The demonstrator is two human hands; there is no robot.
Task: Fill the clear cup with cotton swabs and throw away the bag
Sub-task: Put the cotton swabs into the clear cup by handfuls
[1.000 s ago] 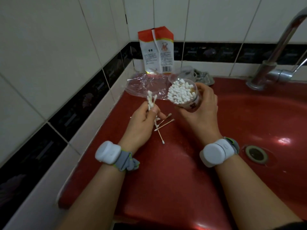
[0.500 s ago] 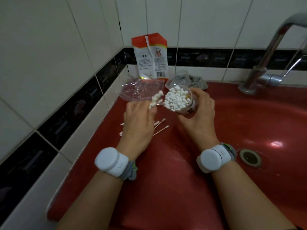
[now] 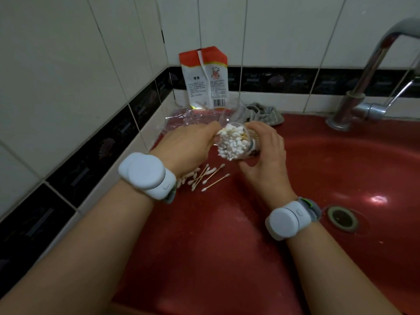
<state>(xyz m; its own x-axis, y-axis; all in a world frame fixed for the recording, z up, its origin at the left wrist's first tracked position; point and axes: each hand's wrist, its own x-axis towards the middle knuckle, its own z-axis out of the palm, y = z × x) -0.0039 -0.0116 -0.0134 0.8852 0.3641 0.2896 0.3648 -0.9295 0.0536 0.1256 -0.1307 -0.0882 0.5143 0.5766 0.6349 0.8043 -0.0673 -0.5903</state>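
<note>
My right hand [image 3: 264,155] wraps the clear cup [image 3: 246,144], held tilted above the red counter [image 3: 204,235]. My left hand [image 3: 188,146] pinches cotton swabs [image 3: 223,133] into its mouth. Swabs: light, stiff, prone to scatter; take them mid-shaft. The bag [image 3: 181,121], thin and crinkly, lies behind my left hand.

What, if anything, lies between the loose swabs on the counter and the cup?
Nothing separate does; the loose swabs lie just below the tilted cup, but it already looks packed, and the left hand is at its mouth.
</note>
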